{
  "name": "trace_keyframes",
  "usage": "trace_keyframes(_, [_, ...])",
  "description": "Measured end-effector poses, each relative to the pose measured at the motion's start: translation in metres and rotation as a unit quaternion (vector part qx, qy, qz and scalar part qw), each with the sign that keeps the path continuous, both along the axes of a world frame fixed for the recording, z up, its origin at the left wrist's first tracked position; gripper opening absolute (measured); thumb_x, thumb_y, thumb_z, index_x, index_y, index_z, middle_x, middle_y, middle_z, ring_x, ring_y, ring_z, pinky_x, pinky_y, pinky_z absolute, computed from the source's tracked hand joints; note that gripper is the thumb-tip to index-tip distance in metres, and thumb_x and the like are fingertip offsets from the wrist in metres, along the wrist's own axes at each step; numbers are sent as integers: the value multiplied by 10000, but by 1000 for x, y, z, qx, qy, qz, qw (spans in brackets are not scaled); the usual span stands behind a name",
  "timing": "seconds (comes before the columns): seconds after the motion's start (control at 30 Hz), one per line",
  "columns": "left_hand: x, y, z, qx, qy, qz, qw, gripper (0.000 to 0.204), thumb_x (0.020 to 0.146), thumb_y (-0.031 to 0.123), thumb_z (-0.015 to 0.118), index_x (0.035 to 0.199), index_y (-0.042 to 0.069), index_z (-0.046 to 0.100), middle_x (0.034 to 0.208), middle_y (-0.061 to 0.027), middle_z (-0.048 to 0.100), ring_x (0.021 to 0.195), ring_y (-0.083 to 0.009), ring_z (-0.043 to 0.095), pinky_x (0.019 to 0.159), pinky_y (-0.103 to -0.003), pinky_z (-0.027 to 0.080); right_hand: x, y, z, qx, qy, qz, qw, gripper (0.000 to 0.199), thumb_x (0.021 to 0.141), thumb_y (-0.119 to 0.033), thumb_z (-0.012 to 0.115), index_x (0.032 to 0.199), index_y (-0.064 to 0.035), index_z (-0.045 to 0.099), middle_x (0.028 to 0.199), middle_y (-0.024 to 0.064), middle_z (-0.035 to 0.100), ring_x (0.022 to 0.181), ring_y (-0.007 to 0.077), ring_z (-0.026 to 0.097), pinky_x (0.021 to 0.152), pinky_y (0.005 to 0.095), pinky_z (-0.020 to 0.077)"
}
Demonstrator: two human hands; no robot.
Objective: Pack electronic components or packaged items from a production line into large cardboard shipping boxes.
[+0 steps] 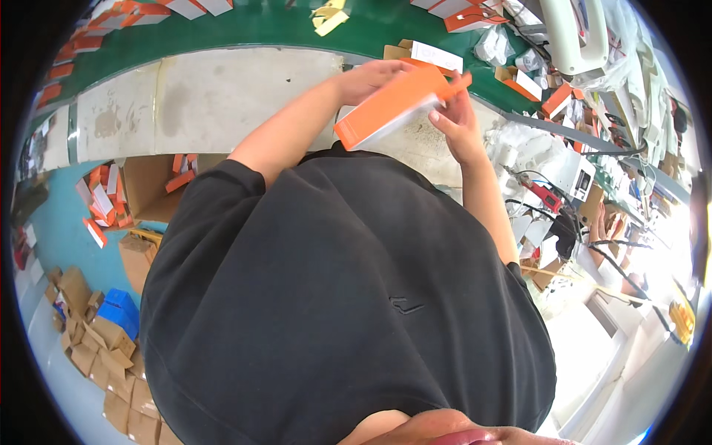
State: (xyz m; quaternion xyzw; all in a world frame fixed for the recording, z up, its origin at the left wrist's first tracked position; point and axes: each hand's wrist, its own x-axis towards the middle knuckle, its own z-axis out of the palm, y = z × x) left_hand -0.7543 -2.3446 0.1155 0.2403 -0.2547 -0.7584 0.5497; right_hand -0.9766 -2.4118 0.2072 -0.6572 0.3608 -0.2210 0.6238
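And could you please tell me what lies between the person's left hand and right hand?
In the head view, a long orange-and-white carton lies between the left hand and the right hand.

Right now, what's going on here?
A person in a black shirt has an orange box up in front of them. The left hand holds its far edge; the right hand is at its right end, its grip too blurred to tell. Similar boxes lie on the green surface beyond; others are in and beside a brown carton at left.
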Motion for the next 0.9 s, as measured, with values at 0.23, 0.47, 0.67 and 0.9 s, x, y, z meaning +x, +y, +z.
trace_keyframes(0.23, [-80,-85,-63,224,-315,209,899,280,953,260,698,1111,52,594,992,-65,678,887,-165,653,810,-332,549,-44,-90,-13,213,-38,-2,976,624,836,78,766,1396,-1,501,1210,113,687,1100,196,671,978,363,545])
trace_keyframes(0.47, [-72,-123,-92,178,-798,212,535,490,890,302,742,1251,18,575,1108,-224,682,1135,-366,634,926,-467,542,-61,-296,-42,-146,54,-195,968,528,832,-88,816,1312,3,616,1157,87,729,1062,223,692,952,349,540])
trace_keyframes(0.67, [-62,-122,-117,203,-720,125,652,296,919,238,699,1202,151,688,1239,-76,700,1097,-320,672,910,-451,551,-29,-422,-126,-288,216,-57,931,571,836,-206,771,1337,5,594,1208,124,707,1105,272,678,975,379,531])
trace_keyframes(0.9, [-82,-51,-35,41,-808,259,527,206,899,89,608,1037,170,738,1089,-23,699,961,-273,695,784,-408,564,-21,-431,-184,-323,370,116,863,648,841,-343,718,1366,7,568,1267,167,682,1155,330,661,1003,414,520])
